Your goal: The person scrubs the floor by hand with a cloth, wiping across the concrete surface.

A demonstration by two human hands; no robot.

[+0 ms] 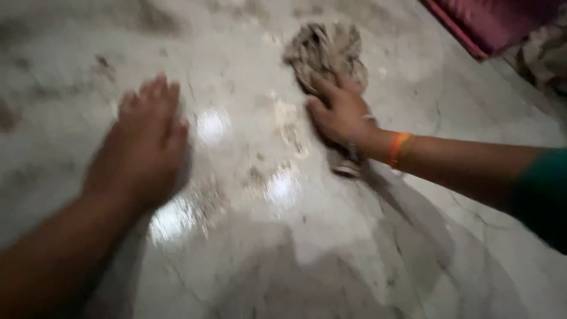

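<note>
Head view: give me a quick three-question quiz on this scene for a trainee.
1. True or false: the right hand presses on a crumpled grey-brown rag.
2. What does the left hand rest on?
A. the rag
B. the pale marble floor
C. the dark red fabric
3. Fill in: the right wrist wears an orange ____.

Key:
1. True; its fingers lie spread over the rag's near edge.
2. B; the palm is flat on the glossy, wet-looking floor, apart from the rag.
3. Band.
</note>
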